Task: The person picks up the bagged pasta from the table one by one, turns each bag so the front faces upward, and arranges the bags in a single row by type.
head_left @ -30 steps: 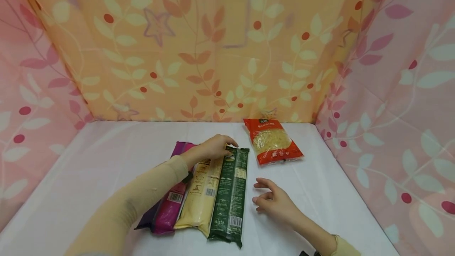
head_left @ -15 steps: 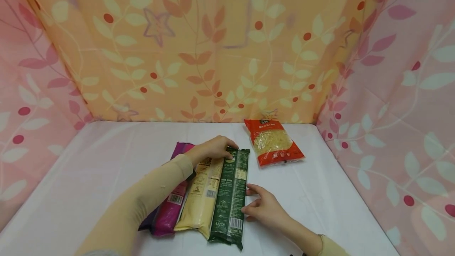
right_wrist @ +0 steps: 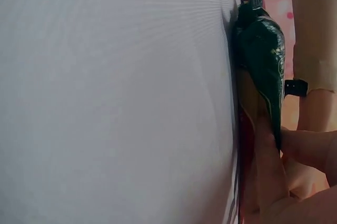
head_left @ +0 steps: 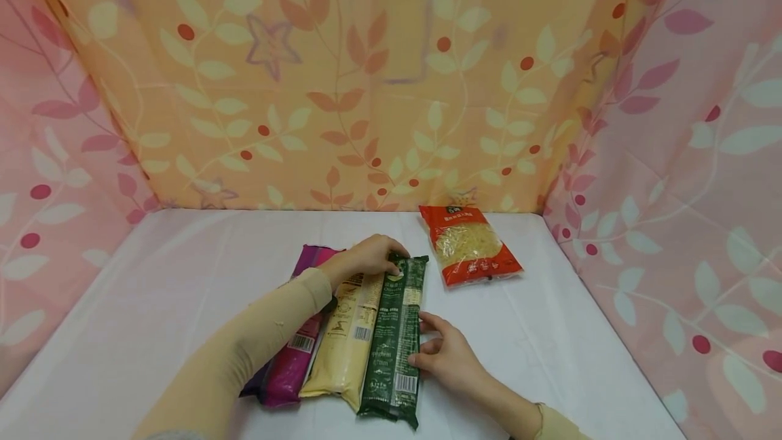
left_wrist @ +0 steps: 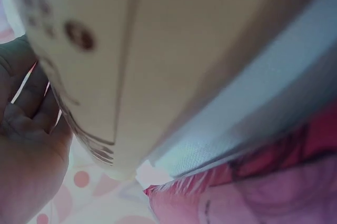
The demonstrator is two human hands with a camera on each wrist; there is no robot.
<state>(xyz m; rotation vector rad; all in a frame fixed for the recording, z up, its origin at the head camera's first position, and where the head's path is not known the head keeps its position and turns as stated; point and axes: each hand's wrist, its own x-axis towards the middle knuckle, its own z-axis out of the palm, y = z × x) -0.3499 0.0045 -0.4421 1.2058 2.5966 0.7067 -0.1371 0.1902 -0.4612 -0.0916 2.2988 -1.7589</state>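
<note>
A long green spaghetti packet (head_left: 391, 338) lies lengthwise at the right of a row of three packets. My left hand (head_left: 371, 254) reaches over the row and pinches its far end, thumb on the face and index finger over the top edge. Along the packet's right edge, my right hand (head_left: 452, 357) grips with the thumb above and fingers beneath. The right wrist view shows that edge of the green packet (right_wrist: 266, 50) between thumb and finger. A yellow packet (head_left: 342, 355) lies beside it, and a purple packet (head_left: 287, 369) is leftmost, partly hidden by the left forearm.
A red bag with a window onto pale yellow contents (head_left: 469, 242) lies at the back right of the white table (head_left: 531, 331). Patterned cloth (head_left: 342, 87) stands behind the table and along both sides.
My right hand has moved left from the table onto the green packet's right edge and grips it. The left hand stays at the far end with little movement.
</note>
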